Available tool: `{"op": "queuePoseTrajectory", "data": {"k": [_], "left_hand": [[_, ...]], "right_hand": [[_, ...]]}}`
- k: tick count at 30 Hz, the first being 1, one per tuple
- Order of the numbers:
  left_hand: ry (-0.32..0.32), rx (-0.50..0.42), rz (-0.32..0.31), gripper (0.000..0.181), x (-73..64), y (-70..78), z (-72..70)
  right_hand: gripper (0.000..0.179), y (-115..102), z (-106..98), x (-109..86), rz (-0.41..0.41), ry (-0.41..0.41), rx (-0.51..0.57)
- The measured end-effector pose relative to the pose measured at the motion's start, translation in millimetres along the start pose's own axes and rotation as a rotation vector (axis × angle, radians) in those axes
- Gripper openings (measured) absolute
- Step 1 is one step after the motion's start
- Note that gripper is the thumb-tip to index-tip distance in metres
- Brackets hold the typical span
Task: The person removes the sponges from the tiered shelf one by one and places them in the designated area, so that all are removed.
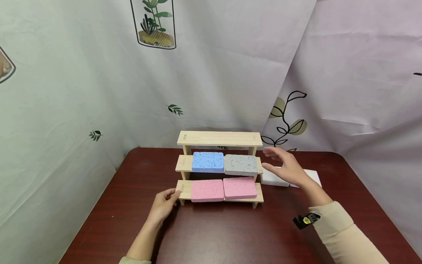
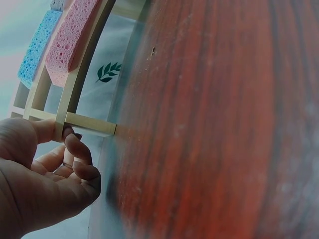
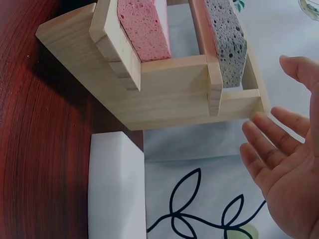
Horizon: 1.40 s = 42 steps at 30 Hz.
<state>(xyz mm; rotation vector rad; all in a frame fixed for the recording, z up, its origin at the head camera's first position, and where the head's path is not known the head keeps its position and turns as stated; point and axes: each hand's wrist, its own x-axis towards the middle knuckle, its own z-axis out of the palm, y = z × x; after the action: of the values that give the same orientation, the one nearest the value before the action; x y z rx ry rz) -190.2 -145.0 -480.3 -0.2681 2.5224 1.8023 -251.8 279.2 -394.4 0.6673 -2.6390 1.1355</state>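
A three-step wooden rack [image 1: 219,138] stands on the table. Two pink sponges [image 1: 207,190] lie side by side on its bottom step. On the middle step a blue sponge [image 1: 207,162] sits left of a grey sponge [image 1: 241,164], while the top step is bare. My left hand [image 1: 162,205] pinches the left end of the bottom step between thumb and fingers, seen closely in the left wrist view. My right hand [image 1: 286,167] is held beside the rack's right end, fingers spread and nothing in them. In the right wrist view its fingertips [image 3: 259,119] overlap the rack's back corner.
Two white blocks [image 1: 275,179] lie on the dark red table [image 1: 204,234] to the right of the rack, partly behind my right hand. A printed cloth [image 1: 211,91] hangs behind the table and along its sides.
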Motion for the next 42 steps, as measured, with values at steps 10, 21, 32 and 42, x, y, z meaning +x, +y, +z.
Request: {"op": "queuePoseTrajectory", "data": {"k": [10, 21, 32, 42], "left_hand": [[0.005, -0.007, 0.003, 0.034, 0.8, 0.3, 0.6], [0.001, -0.002, 0.004, 0.033, 2.0, -1.2, 1.1], [-0.004, 0.0, -0.001, 0.036, 0.5, -0.5, 0.6], [-0.006, -0.019, 0.003, 0.033, 2.0, -3.0, 0.9]], "right_hand": [[0.056, -1, 9, 5.7, -0.044, -0.015, -0.062], [0.06, -5, 17, 11.6, -0.087, -0.036, -0.095], [0.07, -11, 24, 16.9, -0.098, -0.072, -0.205], [0.092, -21, 33, 20.1, -0.055, -0.109, -0.317]]}}
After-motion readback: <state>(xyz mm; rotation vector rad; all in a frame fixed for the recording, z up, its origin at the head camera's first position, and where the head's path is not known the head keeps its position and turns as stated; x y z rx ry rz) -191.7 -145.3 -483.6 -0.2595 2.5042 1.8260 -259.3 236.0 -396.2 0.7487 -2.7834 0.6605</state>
